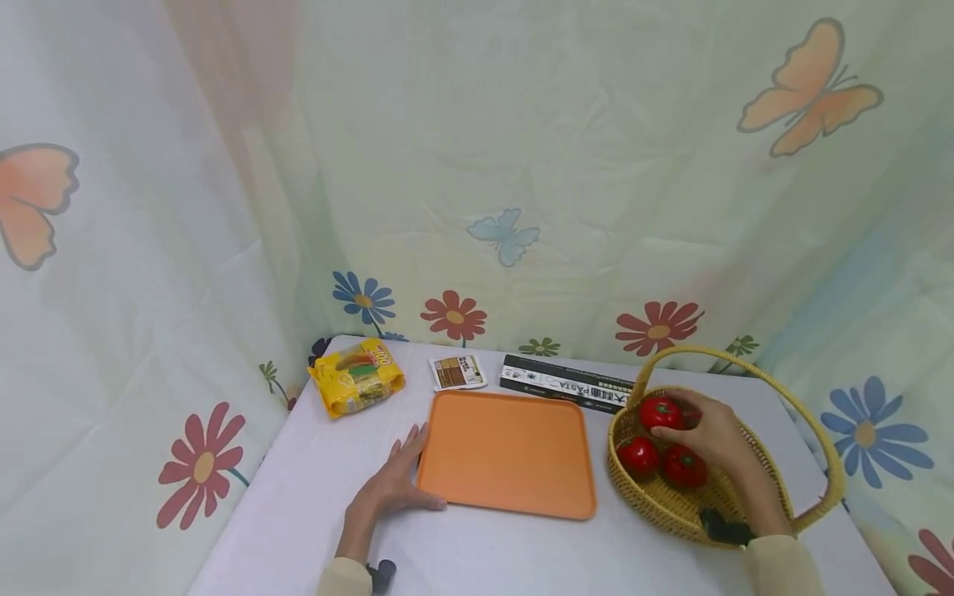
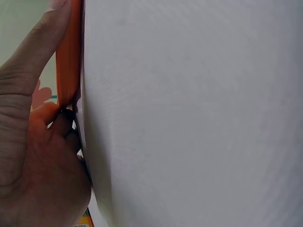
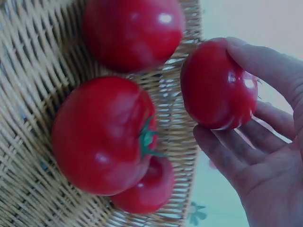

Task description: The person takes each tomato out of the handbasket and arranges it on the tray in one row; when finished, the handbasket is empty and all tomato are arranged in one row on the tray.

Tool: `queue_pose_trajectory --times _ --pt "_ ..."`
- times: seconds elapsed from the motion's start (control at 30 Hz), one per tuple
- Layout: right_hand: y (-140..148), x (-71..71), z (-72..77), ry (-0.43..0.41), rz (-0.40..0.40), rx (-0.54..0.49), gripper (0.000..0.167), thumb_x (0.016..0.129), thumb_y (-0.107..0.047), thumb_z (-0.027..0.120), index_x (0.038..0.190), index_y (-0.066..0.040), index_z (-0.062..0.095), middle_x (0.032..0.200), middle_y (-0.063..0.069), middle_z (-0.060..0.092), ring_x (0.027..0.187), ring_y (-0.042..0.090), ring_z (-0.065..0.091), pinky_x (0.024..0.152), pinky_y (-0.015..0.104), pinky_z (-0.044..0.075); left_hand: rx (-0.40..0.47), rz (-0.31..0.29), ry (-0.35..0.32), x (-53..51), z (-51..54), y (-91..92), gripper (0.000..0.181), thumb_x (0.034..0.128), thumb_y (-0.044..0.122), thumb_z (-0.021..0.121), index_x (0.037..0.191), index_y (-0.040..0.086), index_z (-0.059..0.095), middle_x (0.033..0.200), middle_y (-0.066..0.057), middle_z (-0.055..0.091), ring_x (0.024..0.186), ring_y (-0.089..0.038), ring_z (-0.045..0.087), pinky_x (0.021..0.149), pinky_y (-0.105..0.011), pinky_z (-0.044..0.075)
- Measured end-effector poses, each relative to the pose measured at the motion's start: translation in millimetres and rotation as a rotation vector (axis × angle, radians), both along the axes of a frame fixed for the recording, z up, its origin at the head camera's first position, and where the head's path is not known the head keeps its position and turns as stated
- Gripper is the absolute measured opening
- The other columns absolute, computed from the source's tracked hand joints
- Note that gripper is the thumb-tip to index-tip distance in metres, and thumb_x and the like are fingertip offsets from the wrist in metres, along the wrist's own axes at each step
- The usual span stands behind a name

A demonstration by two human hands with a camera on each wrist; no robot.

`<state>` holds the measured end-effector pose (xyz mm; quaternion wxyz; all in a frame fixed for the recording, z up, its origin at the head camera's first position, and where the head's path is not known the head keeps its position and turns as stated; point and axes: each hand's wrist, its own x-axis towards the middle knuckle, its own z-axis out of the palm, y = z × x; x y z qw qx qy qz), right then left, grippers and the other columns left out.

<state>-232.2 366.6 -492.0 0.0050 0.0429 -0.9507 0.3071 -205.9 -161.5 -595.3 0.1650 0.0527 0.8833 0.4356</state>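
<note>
My right hand [image 1: 704,429] is over the wicker basket [image 1: 624,488] and holds a red tomato [image 3: 218,85] between thumb and fingers, near the basket's far rim. More tomatoes lie in the basket, among them one with a green stem [image 3: 102,137] and another [image 1: 638,457] by the left wall. The palm hides part of the basket. My left hand [image 1: 398,480] rests at the left side of an orange tray [image 1: 514,455], fingers stretched along its left edge and thumb at the near left corner. In the left wrist view the thumb lies against the tray's side [image 2: 67,66].
Behind the tray lie a small white-and-brown packet [image 1: 458,372] and a long black-and-white pasta box [image 1: 562,382]. A yellow bag [image 1: 358,377] sits at the far left of the white table [image 1: 291,530]. The basket's tall handle [image 1: 790,393] arches over it. Patterned curtains [image 1: 477,149] enclose the table.
</note>
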Motion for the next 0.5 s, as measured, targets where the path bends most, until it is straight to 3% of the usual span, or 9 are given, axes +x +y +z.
queue_pose_trajectory --times 0.23,0.5 --pt "-13.2 11.6 11.6 0.062 -0.030 -0.023 0.082 0.088 -0.038 0.092 0.150 0.004 0.056 0.136 0.036 0.064 0.111 0.051 0.066 0.086 0.061 0.066 0.010 -0.001 0.010 -0.3 0.1 0.2 0.140 0.0651 0.041 0.105 0.175 0.026 0.020 0.182 -0.009 0.010 0.165 -0.050 0.001 0.130 -0.072 0.011" --pt "-35.1 23.0 27.4 0.061 -0.004 -0.080 0.078 0.089 -0.036 0.092 0.147 0.005 0.060 0.137 0.036 0.063 0.107 0.046 0.071 0.082 0.053 0.068 0.004 -0.007 0.016 -1.9 0.3 0.3 0.139 0.0655 0.043 0.105 0.175 0.026 0.020 0.182 -0.009 0.010 0.165 -0.048 0.001 0.131 -0.070 0.010"
